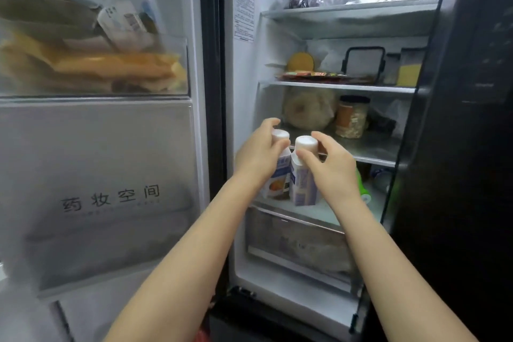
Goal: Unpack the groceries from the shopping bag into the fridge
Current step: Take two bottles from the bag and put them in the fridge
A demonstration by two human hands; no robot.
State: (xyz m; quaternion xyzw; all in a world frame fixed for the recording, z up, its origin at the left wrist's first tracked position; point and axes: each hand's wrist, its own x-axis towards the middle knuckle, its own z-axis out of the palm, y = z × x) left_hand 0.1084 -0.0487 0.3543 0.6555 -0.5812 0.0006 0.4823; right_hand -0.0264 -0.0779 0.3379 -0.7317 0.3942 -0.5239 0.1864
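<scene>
The tall white-lined fridge (319, 36) stands open, its glass shelves running from twelve o'clock down to the centre of view, with the open door's clear bins (94, 69) at nine o'clock. Below the third shelf sits a frosted pull-out drawer (299, 241) at about six o'clock from the hands.

On the ledge above that drawer, at dead centre, stand two small white cartons with round white caps. The left carton (277, 178) carries blue print and an orange picture low on its face; the right carton (304, 183) shows pale violet print. They touch each other along their inner edges, and both lean slightly, tops tilted towards each other.

The left hand (258, 153) wraps the left carton at its shoulder, fingers curled round cap and neck. The right hand (330, 164) pinches the right carton's cap between thumb and fingers.

To finish this placement well, I judge both bases should sit flat on the ledge before either grip loosens, since the cartons are narrow and top-heavy-looking. Sliding them back towards twelve o'clock, clear of the front lip, would likely keep them from toppling. A green-and-white object (362, 189) lies at three o'clock, just beside the right wrist, so the withdrawal should avoid nudging it.
</scene>
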